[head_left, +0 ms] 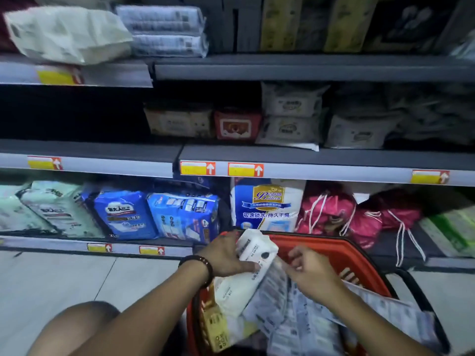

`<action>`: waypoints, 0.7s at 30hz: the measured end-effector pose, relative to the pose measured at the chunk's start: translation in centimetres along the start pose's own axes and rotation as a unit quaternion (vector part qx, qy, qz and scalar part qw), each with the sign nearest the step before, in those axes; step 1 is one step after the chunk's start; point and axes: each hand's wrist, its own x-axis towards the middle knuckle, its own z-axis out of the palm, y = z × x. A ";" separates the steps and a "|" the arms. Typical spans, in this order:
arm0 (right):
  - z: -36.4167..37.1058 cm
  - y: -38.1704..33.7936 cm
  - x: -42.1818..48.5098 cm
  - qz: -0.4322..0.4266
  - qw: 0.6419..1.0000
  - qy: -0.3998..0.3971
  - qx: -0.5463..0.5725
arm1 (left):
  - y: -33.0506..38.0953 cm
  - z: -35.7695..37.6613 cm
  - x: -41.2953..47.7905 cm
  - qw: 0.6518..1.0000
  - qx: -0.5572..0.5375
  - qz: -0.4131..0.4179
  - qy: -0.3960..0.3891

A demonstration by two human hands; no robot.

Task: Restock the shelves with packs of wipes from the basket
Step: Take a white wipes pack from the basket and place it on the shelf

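A red basket (334, 249) stands on the floor at the bottom centre, filled with several packs of wipes. My left hand (226, 255) grips a white wipes pack (253, 249) with a dark round mark, lifted above the basket's left side. Under it lies another white pack (231, 294). My right hand (312, 271) is over the basket with curled fingers pinching the edge of a bluish printed pack (285, 312). The middle shelf (308, 156) holds white wipes packs (290, 116) and a red pack (237, 124).
The bottom shelf carries blue and white diaper packs (154, 211), a large white pack (267, 204) and pink drawstring bags (334, 214). The top shelf (282, 66) holds white packs and dark boxes. The middle shelf's left part is dark. My knee (77, 327) is at bottom left.
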 end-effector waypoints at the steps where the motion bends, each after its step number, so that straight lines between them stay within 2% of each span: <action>1: 0.7 0.4 0.1 0.010 1.000 -0.024 -0.005 | -0.2 0.7 0.3 1.000 0.005 -0.004 0.004; 8: 3.5 -0.2 0.6 0.035 0.993 -0.076 0.078 | -2.1 5.9 2.8 0.996 -0.033 -0.066 0.040; 13: 2.9 -0.7 0.2 0.020 0.991 -0.077 0.110 | -1.9 5.6 2.7 0.994 -0.060 -0.050 0.077; 16: 2.6 -0.6 0.1 0.008 0.984 -0.060 0.170 | -1.1 4.1 2.6 0.986 -0.124 -0.037 0.109; 18: 2.2 -0.5 0.2 0.009 0.968 -0.059 0.243 | -0.1 2.8 2.3 0.960 -0.258 -0.021 0.106; 21: 1.1 -0.5 0.3 0.044 0.925 -0.084 0.367 | 0.8 1.5 1.7 0.874 -0.481 0.017 0.063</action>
